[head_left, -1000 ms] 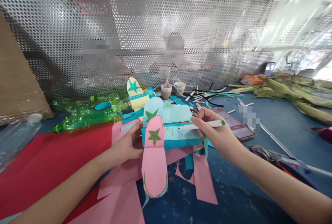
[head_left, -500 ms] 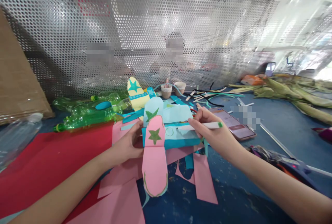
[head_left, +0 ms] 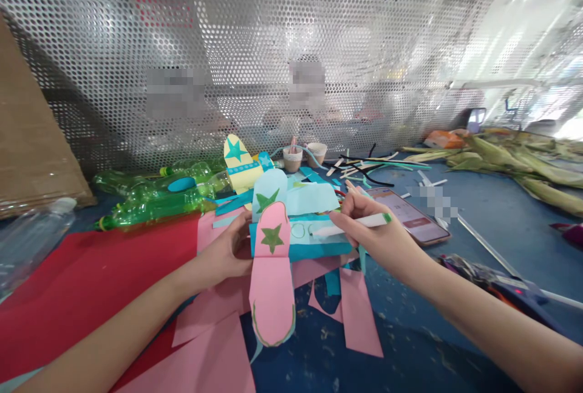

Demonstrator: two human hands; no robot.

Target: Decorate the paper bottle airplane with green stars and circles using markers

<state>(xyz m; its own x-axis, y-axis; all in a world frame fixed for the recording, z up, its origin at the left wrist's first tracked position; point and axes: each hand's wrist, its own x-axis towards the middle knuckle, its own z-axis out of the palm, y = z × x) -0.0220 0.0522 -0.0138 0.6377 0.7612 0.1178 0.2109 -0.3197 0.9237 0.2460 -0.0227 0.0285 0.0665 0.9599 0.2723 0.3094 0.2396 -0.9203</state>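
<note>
A paper model plane (head_left: 319,251) with a blue body lies in the middle of the head view. Across it runs a pink wing (head_left: 272,299) with a green star, and behind that stands a light blue wing (head_left: 268,183). My left hand (head_left: 230,250) grips the body's left end, its fingertips partly hidden behind the paper. Held in my right hand (head_left: 364,217) is a white marker with a green end (head_left: 376,220). Its tip meets the light blue strip (head_left: 298,240) on the body, beside a drawn green circle.
Pink paper scraps (head_left: 359,314) and a red sheet (head_left: 113,283) spread around the plane. Green plastic bottles (head_left: 155,205) lie at left, near a yellow paper plane (head_left: 241,177). A phone (head_left: 416,223) sits right of my hand. Behind stands a perforated metal screen (head_left: 255,47).
The marker tip has shifted slightly down on the strip, and a small green curve now shows there next to the first circle. My left hand has stayed in place.
</note>
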